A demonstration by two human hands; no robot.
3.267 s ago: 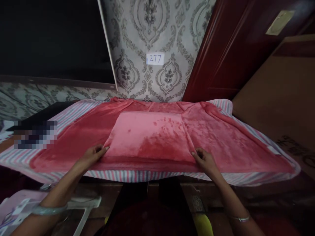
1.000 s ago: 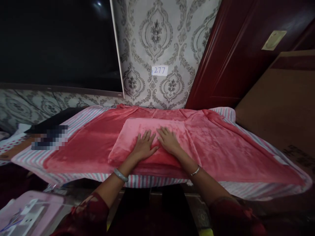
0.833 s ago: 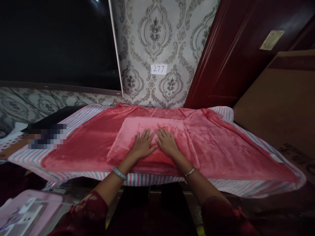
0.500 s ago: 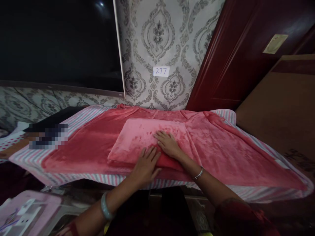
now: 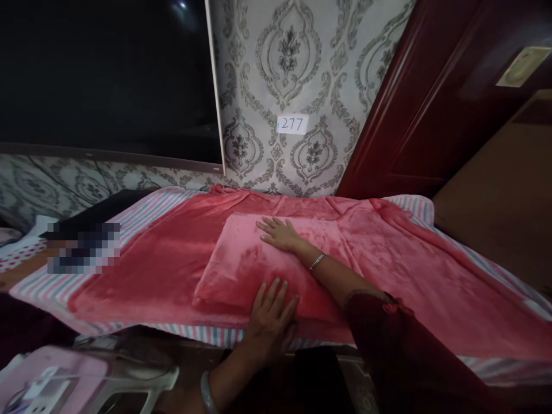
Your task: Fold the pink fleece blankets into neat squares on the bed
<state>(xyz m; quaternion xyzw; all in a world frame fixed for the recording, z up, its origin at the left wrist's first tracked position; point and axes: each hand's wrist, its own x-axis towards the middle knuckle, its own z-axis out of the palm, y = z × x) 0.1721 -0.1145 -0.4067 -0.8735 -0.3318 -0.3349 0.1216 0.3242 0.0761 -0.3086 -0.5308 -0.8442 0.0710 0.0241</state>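
Note:
A pink plush blanket lies spread over a striped cloth on a table. At its middle is a raised, padded rectangle of the same plush; whether it is a fold or a separate piece I cannot tell. My right hand rests flat on the far part of this rectangle, fingers spread and pointing left. Along the near edge, my left hand touches the plush with its fingers apart. Neither hand grips anything.
A large dark screen hangs on the patterned wall at left. To the right are a dark red door and a cardboard box. Below the table's left side sits a pink plastic item beside a light frame.
My right hand has slid left and slightly away from me across the plush. My left hand has shifted right and nearer to me. The view has turned slightly.

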